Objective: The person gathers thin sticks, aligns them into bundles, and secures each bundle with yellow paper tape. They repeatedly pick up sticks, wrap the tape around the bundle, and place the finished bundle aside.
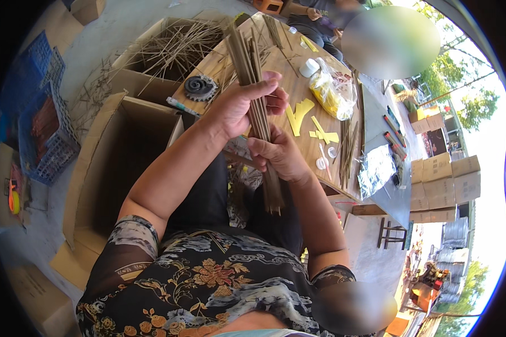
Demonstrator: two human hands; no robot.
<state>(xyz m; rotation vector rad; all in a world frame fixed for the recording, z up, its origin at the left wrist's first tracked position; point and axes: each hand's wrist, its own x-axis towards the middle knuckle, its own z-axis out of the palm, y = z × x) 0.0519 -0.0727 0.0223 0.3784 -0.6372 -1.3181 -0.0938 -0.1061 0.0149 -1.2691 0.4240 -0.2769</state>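
A bundle of thin brown sticks (242, 59) slants across the middle in front of me, its lower end above my lap. My left hand (253, 101) holds it around the middle, thumb laid across the front and fingers curled on the far side. Lower down, my right hand (278, 153) is closed around the same bundle, thumb over the sticks. Behind the hands, yellow strips (301, 115) lie on the wooden table (289, 67). A black toothed disc (200, 88) sits at the table's left edge.
A cardboard box of loose sticks (174, 48) stands far left, with an open cardboard box (123, 146) nearer. Blue crates (53, 135) are beyond it. On the table are a plastic bag with yellow contents (333, 92) and a white bottle (309, 68). Another person (315, 19) sits across.
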